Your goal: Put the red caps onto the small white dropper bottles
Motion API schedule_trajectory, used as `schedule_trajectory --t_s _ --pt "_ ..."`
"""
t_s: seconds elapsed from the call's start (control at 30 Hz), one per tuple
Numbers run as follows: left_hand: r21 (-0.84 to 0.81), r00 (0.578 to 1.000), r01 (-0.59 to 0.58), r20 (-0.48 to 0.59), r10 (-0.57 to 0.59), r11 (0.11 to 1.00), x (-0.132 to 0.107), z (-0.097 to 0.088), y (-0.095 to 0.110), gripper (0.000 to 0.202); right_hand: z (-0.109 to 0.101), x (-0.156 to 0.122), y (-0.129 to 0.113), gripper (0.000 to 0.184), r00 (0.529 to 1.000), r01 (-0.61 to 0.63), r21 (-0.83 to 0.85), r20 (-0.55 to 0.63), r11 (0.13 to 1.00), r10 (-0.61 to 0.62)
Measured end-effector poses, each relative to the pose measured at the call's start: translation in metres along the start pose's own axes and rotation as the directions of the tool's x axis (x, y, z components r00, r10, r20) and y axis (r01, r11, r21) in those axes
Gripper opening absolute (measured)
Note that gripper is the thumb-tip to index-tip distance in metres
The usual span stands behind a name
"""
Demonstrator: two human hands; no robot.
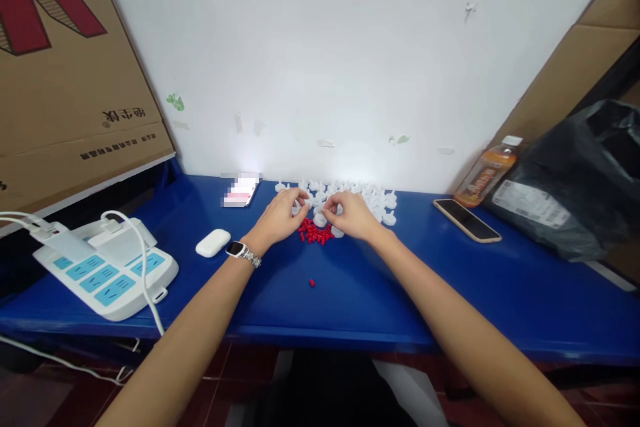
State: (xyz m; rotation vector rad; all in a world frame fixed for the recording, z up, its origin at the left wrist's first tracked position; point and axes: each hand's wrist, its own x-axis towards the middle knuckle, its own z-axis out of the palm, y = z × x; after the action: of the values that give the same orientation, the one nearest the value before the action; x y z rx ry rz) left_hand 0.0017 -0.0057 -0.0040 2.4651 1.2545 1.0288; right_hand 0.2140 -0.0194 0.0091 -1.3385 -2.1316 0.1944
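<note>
Nearest cam: L forearm (185, 333) & R forearm (460, 313), both over the table (350, 307), running to either side of the red pile (316, 233), i.e. lots of small red bits heaped together. White pieces (390, 217) are crowded right behind the pile; a few sit at its far edge, one of them btwn the hands. L hand (283, 215) is just L of the pile, thumb & index curled twd each other; can't tell if it's gripping anything. R hand (354, 215) is just R of the pile, thumb & index tips close together beside a white piece; again can't tell if it's held. One loose red bit (312, 283) lies on the cam side of the pile.

L of the pile: watch (237, 249) w/ metal strap on the L wrist, then white case (213, 243), then power strip (107, 273) w/ plugs & white cables. Back L of the pile: lit phone (246, 190), partly pixelated. Well R of the pile: dark-screen phone (467, 220), lying flat, then bottle (487, 170) w/ orange contents & white cap, then black bag (575, 180) w/ label. Far L of the pile: printed carton (65, 80). Behind the pile: white wall (320, 47).
</note>
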Motion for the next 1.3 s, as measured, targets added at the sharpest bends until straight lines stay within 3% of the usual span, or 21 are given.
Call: schedule_trajectory --t_s 0.1,0.23,0.47,0.7,0.93,1.03,1.17,1.23,1.3 --pt "0.016 1.000 -0.017 -0.018 0.018 1.000 0.000 0.001 0.001 0.022 0.001 0.001 -0.007 0.010 0.998 -0.005 -0.117 0.056 0.993 0.012" --pt "0.024 0.999 -0.025 -0.024 0.025 0.999 -0.001 0.002 0.002 0.020 0.004 0.005 -0.009 0.014 0.997 -0.022 -0.152 0.072 0.988 0.033" --pt "0.040 0.999 -0.021 -0.027 0.022 0.999 0.000 0.001 0.000 0.019 0.019 0.015 0.001 0.027 0.990 -0.136 -0.125 -0.061 0.983 0.130" --pt "0.055 0.999 -0.014 -0.035 0.016 0.998 0.000 0.000 -0.001 0.021 0.032 0.027 0.001 0.020 0.979 -0.195 -0.190 -0.094 0.962 0.180" --pt "0.064 0.999 -0.017 -0.037 0.019 0.998 0.000 0.000 -0.001 0.022 0.029 0.028 0.003 0.016 0.974 -0.197 -0.026 -0.123 0.980 0.192" --pt "0.072 0.999 -0.027 -0.037 0.030 0.997 0.000 -0.001 0.002 0.030 0.027 0.026 -0.002 0.017 0.961 -0.156 0.183 -0.200 0.971 0.192" --pt "0.037 0.998 -0.053 0.020 0.052 0.998 0.000 -0.001 0.004 0.040 0.023 0.017 -0.012 0.020 0.967 -0.041 0.477 -0.202 0.878 0.155" --pt "0.018 0.996 -0.036 0.088 0.034 0.999 0.000 0.000 0.003 0.038 0.020 0.009 -0.015 0.021 0.971 -0.031 0.510 -0.188 0.860 0.147" --pt "0.018 0.993 -0.008 0.115 0.006 1.000 0.000 0.001 0.001 0.040 0.016 0.001 -0.014 0.020 0.976 -0.046 0.438 -0.170 0.898 0.133"
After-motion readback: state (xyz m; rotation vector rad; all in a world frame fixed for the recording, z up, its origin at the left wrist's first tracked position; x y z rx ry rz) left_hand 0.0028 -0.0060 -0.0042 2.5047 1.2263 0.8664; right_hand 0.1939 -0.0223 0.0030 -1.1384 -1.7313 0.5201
